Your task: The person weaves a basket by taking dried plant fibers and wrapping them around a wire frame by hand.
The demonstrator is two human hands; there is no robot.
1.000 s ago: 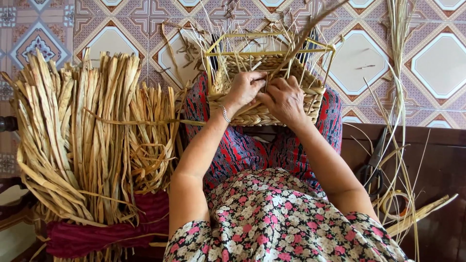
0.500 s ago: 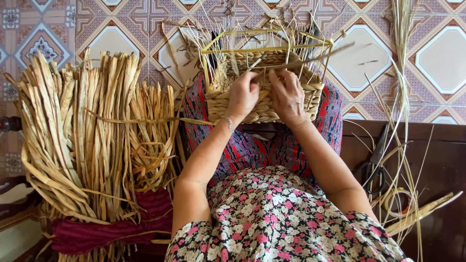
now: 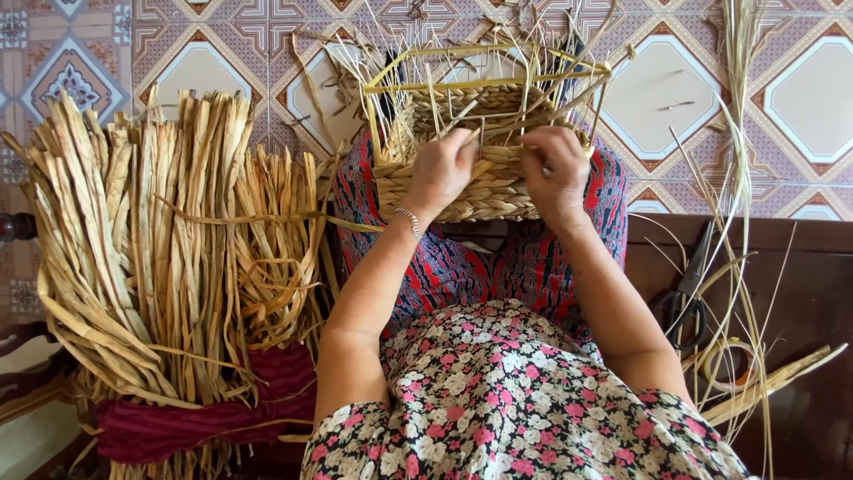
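Half-woven straw basket (image 3: 484, 142) propped on the knees, long axis left to right, open mouth facing up and away toward the tiled floor (image 3: 702, 107), loose stakes fanning outward from the yellow frame. Left hand (image 3: 440, 173) curled over the near rim, fingers pinched on a strand. Right hand (image 3: 555, 173) on the same rim, fingers closed around the weave. Bundle of dried reeds (image 3: 169, 258) bound in red cloth at left. Scissors (image 3: 689, 293) on the dark wooden bench (image 3: 800, 284) at right, among loose strands.

You wear a flowered short-sleeved top (image 3: 515, 400), red-and-blue patterned trousers (image 3: 480, 267) beyond it, and a thin bracelet (image 3: 410, 220) on your left wrist.
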